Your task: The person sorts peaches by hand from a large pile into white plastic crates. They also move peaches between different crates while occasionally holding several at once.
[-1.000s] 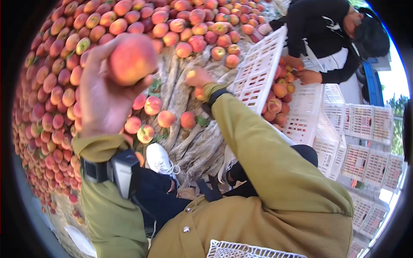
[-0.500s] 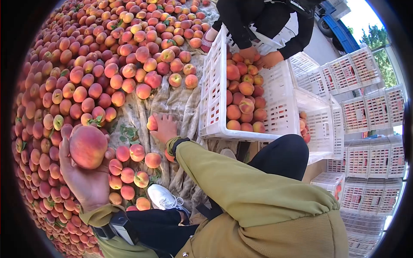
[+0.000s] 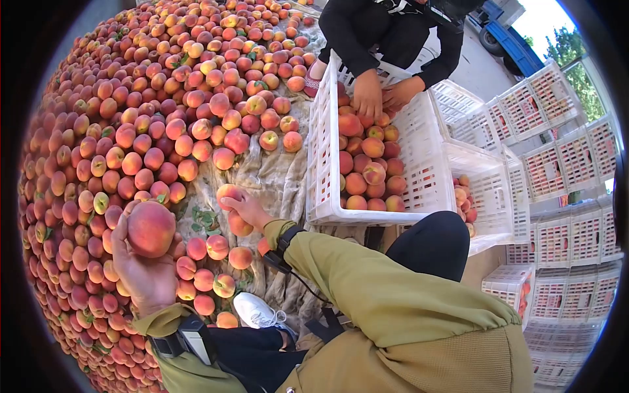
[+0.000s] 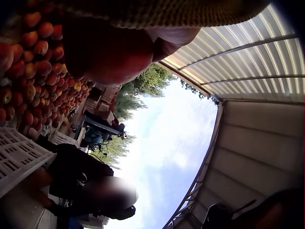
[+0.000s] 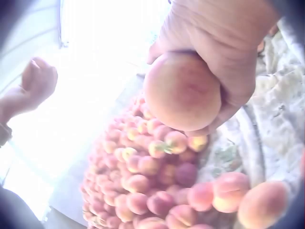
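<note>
My left hand (image 3: 145,278) is palm up, its fingers and thumb round a large red peach (image 3: 151,228). In the left wrist view, this peach (image 4: 114,55) appears dark against the sky. Over the cloth, my right hand (image 3: 247,208) grips a smaller peach (image 3: 228,194) between thumb and fingers. The right wrist view shows that pale pink-yellow peach (image 5: 183,90) close up under the right hand (image 5: 219,43). Just below the right hand in the head view, another peach (image 3: 240,224) lies beside several loose peaches (image 3: 204,280).
A big heap of peaches (image 3: 131,160) spreads across the left. To the right, a white slatted crate (image 3: 320,164) holds peaches, and a person in black (image 3: 359,39) reaches into it. Stacked white crates (image 3: 553,170) line the far right. Wrinkled cloth (image 3: 275,177) covers the ground.
My left hand has lowered the large peach from near the head camera. My right hand, spread beside a small peach half a second ago, now grips it. The head view has shifted.
</note>
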Demonstrator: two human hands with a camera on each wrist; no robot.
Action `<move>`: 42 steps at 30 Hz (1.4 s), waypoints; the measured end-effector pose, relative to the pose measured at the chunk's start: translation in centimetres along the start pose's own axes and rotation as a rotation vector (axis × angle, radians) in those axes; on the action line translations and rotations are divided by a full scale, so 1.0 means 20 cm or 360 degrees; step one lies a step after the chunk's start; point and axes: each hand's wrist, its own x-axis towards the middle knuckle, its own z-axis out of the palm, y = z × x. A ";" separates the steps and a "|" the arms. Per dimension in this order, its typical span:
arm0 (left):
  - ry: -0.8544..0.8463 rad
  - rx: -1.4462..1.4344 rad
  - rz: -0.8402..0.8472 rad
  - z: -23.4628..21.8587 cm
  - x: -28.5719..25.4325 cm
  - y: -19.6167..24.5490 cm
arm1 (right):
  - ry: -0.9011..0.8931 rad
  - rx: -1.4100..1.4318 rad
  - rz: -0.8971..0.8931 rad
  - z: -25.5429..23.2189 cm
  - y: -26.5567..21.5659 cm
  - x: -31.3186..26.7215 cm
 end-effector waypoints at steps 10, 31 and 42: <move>-0.0351 0.0629 0.0442 0.04 0.04 -0.08 | -0.1435 0.2033 0.0406 -0.06 -0.83 -0.52; -0.0472 0.0669 0.0568 0.10 0.04 -0.08 | -0.1025 0.1803 0.0053 -0.31 -1.03 -0.70; -0.1184 0.1828 0.1123 0.28 -0.04 -0.26 | -0.0666 0.1338 0.0378 -0.29 -1.01 -0.75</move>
